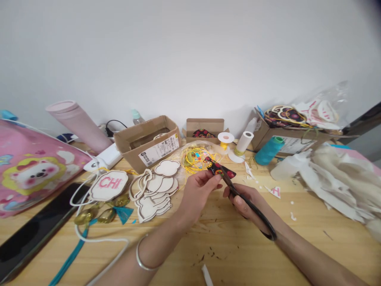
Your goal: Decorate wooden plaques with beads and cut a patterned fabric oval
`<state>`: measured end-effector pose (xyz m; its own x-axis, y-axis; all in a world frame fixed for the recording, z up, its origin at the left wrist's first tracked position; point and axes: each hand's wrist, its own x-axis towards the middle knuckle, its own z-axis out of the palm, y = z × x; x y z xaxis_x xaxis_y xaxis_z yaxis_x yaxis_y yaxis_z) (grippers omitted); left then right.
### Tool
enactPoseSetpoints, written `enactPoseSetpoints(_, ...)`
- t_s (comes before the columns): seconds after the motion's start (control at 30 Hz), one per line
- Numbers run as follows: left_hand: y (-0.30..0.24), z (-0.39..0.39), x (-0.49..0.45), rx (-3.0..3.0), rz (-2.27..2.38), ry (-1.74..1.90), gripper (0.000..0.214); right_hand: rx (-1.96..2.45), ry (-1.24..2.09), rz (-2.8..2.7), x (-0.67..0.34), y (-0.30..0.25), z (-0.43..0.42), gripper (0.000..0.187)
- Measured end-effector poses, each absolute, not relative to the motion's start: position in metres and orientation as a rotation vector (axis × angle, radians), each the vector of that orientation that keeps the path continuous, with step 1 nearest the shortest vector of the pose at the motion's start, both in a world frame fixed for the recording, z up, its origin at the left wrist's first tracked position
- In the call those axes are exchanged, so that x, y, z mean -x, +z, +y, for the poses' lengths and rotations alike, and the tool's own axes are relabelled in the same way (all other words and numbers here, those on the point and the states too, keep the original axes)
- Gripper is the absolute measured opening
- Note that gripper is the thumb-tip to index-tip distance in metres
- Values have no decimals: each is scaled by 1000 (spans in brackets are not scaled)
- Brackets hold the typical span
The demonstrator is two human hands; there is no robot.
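Surface [256,258]: light wood. Middle stretch under the forearms is mostly bare, which likely gives both arms room.

Right carton [263,137] and left carton [131,155] sit toward the wall, mouths up; placement probably keeps contents visible and off the work area. Right one is heaped above its rim.

Stack of white shapes [157,184] is fanned flat left of the left hand, so single pieces look easy to pick.

Left hand [204,183]: fingers pinched on the dark patterned piece [228,171]. Grip near its lower edge, presumably to hold it steady with most of it exposed.

Right hand [251,193]: closed around the scissors [256,212], blades angled forward onto the piece, handle end back over the wrist. Can't tell if blades actually bite.

Piece itself is held up front, just short of the yellow cord tangle [196,157], between hands and small carton [205,124].

Teal cone [269,151] leans over beside the right carton, off the arms' path.

Dark scraps [210,253] lie between the forearms, consistent with trimmings falling there, but that's inference.
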<state>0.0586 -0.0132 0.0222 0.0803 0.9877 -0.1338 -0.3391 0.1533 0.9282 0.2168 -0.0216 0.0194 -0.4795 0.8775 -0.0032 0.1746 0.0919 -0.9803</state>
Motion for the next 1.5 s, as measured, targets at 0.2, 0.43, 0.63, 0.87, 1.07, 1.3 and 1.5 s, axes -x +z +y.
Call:
enactPoseSetpoints(0.2, 23, -14, -60, -912, 987, 1189, 18, 1074, 1398, -1737, -215, 21, -21, 58)
enactPoseSetpoints(0.43, 22, -12, -60, -920, 992, 1177, 19, 1143, 1369, -1757, -219, 18, -19, 59)
enactPoseSetpoints(0.63, 25, -13, -58, -928, 993, 1155, 22, 1131, 1367, -1764, -222, 11, -17, 57)
enactPoseSetpoints(0.87, 27, -11, -54, -942, 990, 1120, 22, 1157, 1382, -1804, -225, 16, -16, 60)
enactPoseSetpoints(1.07, 27, -8, -51, -979, 1000, 1077, 18, 1175, 1408, -1833, -228, 18, -14, 61)
enactPoseSetpoints(1.3, 28, -8, -49, -996, 1005, 1049, 17, 1157, 1425, -1859, -232, 20, -13, 56)
enactPoseSetpoints(1.5, 28, -8, -48, -997, 994, 1028, 16, 1170, 1444, -1819, -233, 19, -13, 57)
